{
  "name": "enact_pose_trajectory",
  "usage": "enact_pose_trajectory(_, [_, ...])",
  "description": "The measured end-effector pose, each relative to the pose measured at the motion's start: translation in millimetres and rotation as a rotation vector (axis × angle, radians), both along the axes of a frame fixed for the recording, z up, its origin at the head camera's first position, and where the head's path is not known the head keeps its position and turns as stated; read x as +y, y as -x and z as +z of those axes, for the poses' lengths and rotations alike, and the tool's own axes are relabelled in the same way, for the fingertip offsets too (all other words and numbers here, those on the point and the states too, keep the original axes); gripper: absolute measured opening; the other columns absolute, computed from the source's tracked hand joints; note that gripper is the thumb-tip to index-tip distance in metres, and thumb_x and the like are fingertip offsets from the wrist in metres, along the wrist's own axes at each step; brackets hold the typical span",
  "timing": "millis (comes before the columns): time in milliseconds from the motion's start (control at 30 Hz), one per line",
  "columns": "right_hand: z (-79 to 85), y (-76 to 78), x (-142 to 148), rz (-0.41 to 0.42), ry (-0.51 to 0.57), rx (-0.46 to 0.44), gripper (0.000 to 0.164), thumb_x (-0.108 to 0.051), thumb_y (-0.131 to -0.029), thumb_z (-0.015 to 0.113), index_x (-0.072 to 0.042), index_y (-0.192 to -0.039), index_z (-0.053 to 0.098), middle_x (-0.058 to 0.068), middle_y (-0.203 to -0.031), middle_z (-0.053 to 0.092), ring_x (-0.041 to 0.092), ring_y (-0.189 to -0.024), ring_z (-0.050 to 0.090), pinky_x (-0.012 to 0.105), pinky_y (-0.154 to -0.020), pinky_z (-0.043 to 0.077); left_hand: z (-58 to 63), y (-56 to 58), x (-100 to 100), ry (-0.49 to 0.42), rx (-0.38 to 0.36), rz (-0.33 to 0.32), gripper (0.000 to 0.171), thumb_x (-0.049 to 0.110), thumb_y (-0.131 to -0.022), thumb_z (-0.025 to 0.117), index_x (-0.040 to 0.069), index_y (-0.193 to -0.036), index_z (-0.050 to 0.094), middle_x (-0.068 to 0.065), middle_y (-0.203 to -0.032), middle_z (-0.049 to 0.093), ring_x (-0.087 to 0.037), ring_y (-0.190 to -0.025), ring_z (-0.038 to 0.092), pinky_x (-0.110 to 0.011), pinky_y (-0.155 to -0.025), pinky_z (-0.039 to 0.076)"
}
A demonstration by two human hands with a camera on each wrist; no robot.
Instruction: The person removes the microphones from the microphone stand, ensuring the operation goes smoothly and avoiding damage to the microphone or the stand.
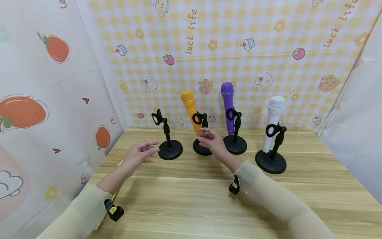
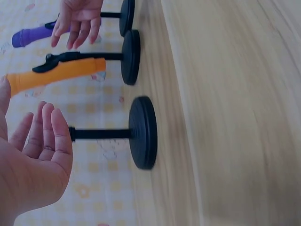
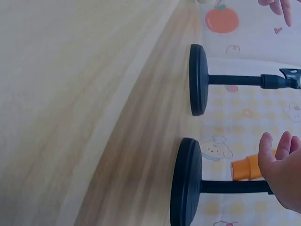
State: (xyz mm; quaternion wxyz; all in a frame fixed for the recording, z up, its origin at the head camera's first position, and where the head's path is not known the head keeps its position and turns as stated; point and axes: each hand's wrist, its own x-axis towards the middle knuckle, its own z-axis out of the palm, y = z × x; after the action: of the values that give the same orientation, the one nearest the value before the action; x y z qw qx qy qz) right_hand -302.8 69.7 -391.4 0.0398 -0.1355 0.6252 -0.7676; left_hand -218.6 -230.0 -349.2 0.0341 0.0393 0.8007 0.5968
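I count four stands on one surface; one orange mic at twelve o'clock, one purple mic just past it and one white mic toward one make three. My left hand and right hand make two, and I wear two cameras, one per wrist.

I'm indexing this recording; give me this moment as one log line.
left hand: holds nothing, near empty stand | right hand: holds nothing, near orange microphone | orange microphone, purple microphone, white microphone: on stands

left grip: loosely curved | right grip: loosely curved | both arms: extended forward
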Motion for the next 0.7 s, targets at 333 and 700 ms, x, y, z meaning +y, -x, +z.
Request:
enact_pose_trajectory(333, [9.0, 3.4, 18.6, -0.065, 0.011, -0.004, 0.043, -0.001, -0.093, 0.064, -0.003, -0.134, 0.053, 0.013, -0.114, 0.058, 0.023, -0.106, 0.061, 0.04, -0.091, 0.051, 0.1, 10.4, 24.0, -0.026, 0.042, -0.031, 0.054, 0.03, -0.091, 0.071, 0.003, -0.135, 0.055, -0.005, -0.107, 0.067, -0.026, -0.099, 0.064, -0.032, -0.075, 0.056])
enact_pose_trajectory(700, [10.0, 16.7, 30.9, -0.151, -0.053, 0.036, 0.046, -0.007, -0.092, 0.068, -0.001, -0.135, 0.052, 0.01, -0.111, 0.06, 0.03, -0.108, 0.06, 0.033, -0.088, 0.053, 1.4, 23.9, 50.4, -0.138, 0.076, 0.001, 0.047, 0.026, -0.092, 0.07, 0.004, -0.131, 0.059, -0.008, -0.113, 0.066, -0.02, -0.098, 0.065, -0.034, -0.079, 0.056])
